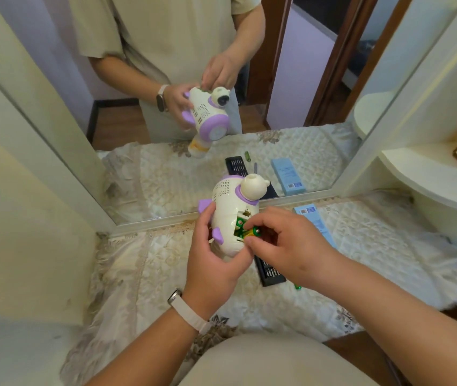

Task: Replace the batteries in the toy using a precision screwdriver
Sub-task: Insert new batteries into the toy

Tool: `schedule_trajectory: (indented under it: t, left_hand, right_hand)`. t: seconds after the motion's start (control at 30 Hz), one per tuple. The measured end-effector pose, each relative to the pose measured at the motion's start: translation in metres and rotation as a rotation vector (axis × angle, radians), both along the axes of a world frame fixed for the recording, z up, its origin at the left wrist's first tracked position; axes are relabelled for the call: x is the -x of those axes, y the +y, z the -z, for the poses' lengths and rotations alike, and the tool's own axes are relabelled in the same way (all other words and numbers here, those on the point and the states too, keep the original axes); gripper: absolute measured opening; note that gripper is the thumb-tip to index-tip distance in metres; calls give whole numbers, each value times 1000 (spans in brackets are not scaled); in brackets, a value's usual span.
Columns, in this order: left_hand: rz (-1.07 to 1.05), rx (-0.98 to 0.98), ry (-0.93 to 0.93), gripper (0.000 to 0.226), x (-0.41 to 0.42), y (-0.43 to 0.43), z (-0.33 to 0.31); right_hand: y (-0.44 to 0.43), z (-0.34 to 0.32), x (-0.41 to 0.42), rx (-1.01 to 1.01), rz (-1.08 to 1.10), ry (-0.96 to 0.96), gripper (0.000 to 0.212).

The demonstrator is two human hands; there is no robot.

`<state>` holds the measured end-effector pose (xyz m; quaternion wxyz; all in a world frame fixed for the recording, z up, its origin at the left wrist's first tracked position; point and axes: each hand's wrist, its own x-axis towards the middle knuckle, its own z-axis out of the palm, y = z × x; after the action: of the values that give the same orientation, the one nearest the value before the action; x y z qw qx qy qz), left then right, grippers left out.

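Toy (pixel 231 215): cream-white plastic animal w/ round head, purple collar ring, small purple fins on the side and rows of small vent holes on the body. It is held up in the air above the quilted cloth (pixel 143 263), just in front of the mirror (pixel 166 168), head pointing away from the person. The underside is turned to the right and the battery compartment (pixel 240 227) is open, w/ green cells visible inside. The left hand (pixel 216 263) wraps the toy from below and behind, fingers curled around the body, a pale wristband (pixel 189 312) on the wrist. The right hand (pixel 286 243) is at the compartment; thumb and index finger are pinched narrow on a green-yellow battery (pixel 253 232), which lies across the opening, one metal end showing. Under the hands, on the cloth, is a black bit case (pixel 270 273), partly hidden. A small green battery (pixel 297 287) lies near its lower end. A light blue box (pixel 315 218) lies to the right, touching the mirror edge. The mirror repeats the toy's other side.
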<state>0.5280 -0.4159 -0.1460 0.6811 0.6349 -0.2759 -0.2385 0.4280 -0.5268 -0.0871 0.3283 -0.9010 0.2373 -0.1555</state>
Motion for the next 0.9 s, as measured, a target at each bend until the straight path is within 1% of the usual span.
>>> schedule_trajectory:
  t: [0.17, 0.27, 0.37, 0.43, 0.5, 0.53, 0.6, 0.7, 0.77, 0.9]
  left_hand:
    - [18, 27, 4, 80, 4, -7, -3]
    - [23, 19, -10, 80, 4, -9, -1]
    - [6, -18, -41, 79, 3, -10, 2]
    - [-2, -33, -62, 78, 3, -13, 5]
    - [-1, -55, -83, 76, 3, -15, 8]
    - [2, -67, -85, 76, 3, -17, 10]
    - [15, -86, -83, 77, 2, -20, 16]
    - [36, -119, -95, 79, 1, -26, 21]
    - [44, -144, -102, 81, 1, -32, 23]
    - [85, -178, -123, 79, 5, -44, 30]
  right_hand:
    - [-7, 0, 6, -101, 3, -4, 21]
    - [-9, 5, 11, -123, 7, -9, 24]
    - [-16, 17, 18, -123, 15, 3, 20]
    - [-24, 36, 27, -15, 21, 77, 18]
    - [-35, 67, 37, 68, 69, 219, 26]
    - [-42, 85, 43, 61, 109, 299, 31]
    - [-52, 120, 55, -24, 193, 434, 41]
    - [-57, 163, 73, -107, 248, 570, 51]
    - [-58, 183, 83, -101, 246, 613, 55]
    - [-62, 209, 94, -145, 237, 627, 60]
